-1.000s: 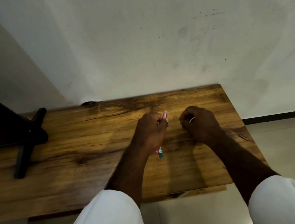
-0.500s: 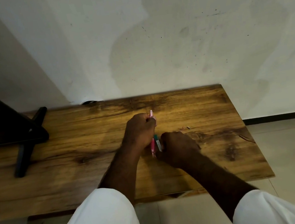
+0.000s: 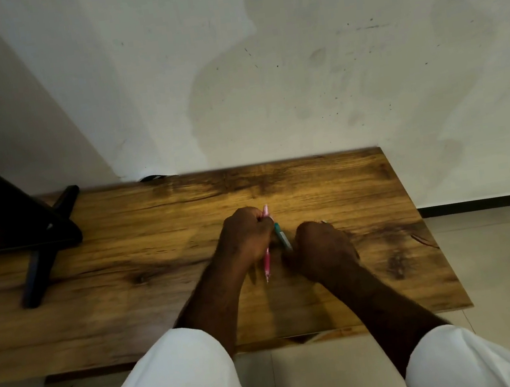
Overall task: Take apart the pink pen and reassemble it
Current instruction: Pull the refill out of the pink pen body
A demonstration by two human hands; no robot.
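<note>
Right hand (image 3: 323, 246), nearer now, pinches teal plastic pen (image 3: 282, 238) beside slim pink plastic pen (image 3: 267, 260); left hand (image 3: 246, 237) grips latter; I judge disassembly unstarted.

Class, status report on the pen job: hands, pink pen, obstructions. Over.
Left hand grips pink pen, tip nearest. Right hand curled at teal pen, grip unclear. Teal pen crowds pink pen.
</note>
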